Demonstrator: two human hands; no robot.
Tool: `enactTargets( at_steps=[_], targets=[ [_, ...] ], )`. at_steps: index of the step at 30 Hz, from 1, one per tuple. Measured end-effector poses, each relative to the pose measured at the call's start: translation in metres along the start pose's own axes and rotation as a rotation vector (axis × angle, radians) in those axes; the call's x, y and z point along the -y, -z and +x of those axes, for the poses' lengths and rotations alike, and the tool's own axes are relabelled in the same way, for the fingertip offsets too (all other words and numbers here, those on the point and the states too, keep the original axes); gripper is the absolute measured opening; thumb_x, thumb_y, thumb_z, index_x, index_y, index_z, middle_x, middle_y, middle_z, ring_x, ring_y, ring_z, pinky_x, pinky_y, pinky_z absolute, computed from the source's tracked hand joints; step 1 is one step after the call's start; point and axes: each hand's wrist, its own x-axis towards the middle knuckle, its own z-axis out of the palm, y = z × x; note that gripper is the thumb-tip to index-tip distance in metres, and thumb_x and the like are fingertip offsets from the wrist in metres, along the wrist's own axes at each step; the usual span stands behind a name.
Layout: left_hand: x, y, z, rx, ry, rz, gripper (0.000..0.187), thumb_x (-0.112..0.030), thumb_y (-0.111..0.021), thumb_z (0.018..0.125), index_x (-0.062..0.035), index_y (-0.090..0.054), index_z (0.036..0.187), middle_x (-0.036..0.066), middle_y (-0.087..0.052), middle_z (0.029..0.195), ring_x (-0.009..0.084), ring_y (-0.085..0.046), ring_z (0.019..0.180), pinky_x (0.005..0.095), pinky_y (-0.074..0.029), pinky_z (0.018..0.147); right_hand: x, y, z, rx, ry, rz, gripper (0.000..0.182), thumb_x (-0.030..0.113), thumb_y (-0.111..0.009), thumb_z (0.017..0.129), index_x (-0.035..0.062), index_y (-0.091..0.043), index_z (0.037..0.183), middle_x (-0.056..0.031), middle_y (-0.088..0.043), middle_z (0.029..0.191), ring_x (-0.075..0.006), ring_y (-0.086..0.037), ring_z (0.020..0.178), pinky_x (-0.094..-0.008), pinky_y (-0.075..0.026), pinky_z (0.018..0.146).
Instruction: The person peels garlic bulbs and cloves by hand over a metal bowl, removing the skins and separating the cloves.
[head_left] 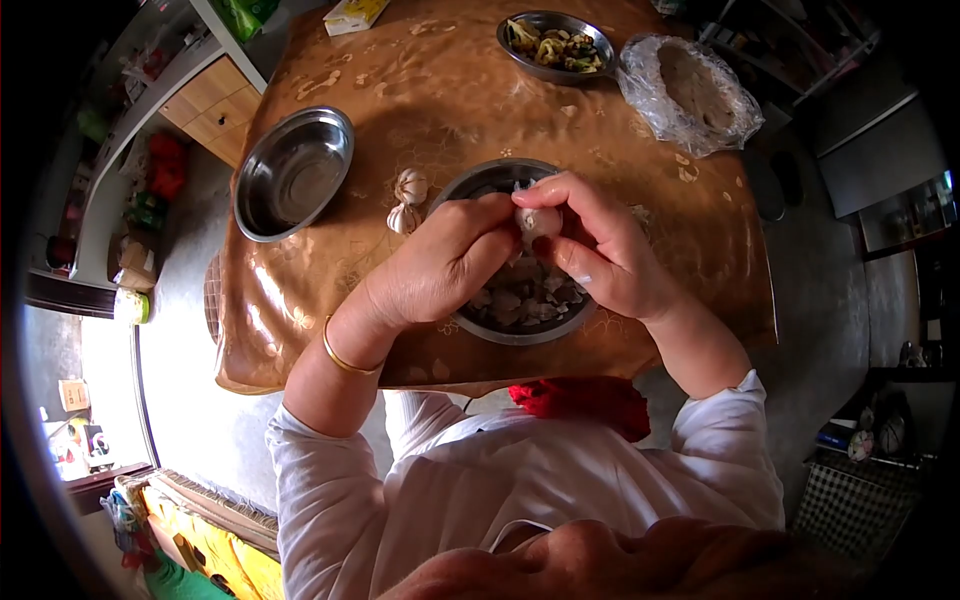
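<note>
Above a metal bowl (525, 335) of papery garlic skins, both my hands meet around a whitish garlic bulb (540, 224). My right hand (600, 245) grips the bulb between thumb and fingers. My left hand (450, 255), with a gold bangle at the wrist, has its fingers closed against the bulb's left side; whether they pinch a bit of skin is hidden. Two more garlic bulbs (408, 203) lie on the brown tablecloth just left of the bowl.
An empty metal basin (292, 175) stands at the left of the table (450, 110). Farther back are a bowl of cooked food (556, 48), a plastic-wrapped round container (690, 95) and a yellow packet (355, 14). A red cloth (590, 400) hangs below the near edge.
</note>
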Motion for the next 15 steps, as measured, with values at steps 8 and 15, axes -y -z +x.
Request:
enactTargets(
  at_steps=[8,15],
  targets=[
    [-0.0064,0.0007,0.0010,0.021,0.020,0.036,0.029,-0.009,-0.045,0.089,0.0054,-0.059,0.109,0.023,-0.065,0.094,0.0349,-0.063,0.087,0.0401,-0.048,0.078,-0.0052,0.0035,0.0010,0.035,0.122,-0.158,0.033,-0.008,-0.058,0.081,0.0014,-0.054,0.113,-0.0105,-0.057,0.104,-0.0200,-0.058,0.097,-0.0306,-0.047,0.088],
    [-0.0008,0.0006,0.0018,0.021,0.018,0.055,0.028,-0.009,-0.046,0.089,0.0057,-0.058,0.108,0.020,-0.064,0.095,0.0302,-0.061,0.088,0.0370,-0.047,0.079,0.0007,0.0043,0.0007,0.063,0.086,-0.102,0.035,-0.008,-0.057,0.082,0.0019,-0.054,0.116,-0.0100,-0.056,0.107,-0.0175,-0.057,0.100,-0.0293,-0.046,0.088]
  ],
)
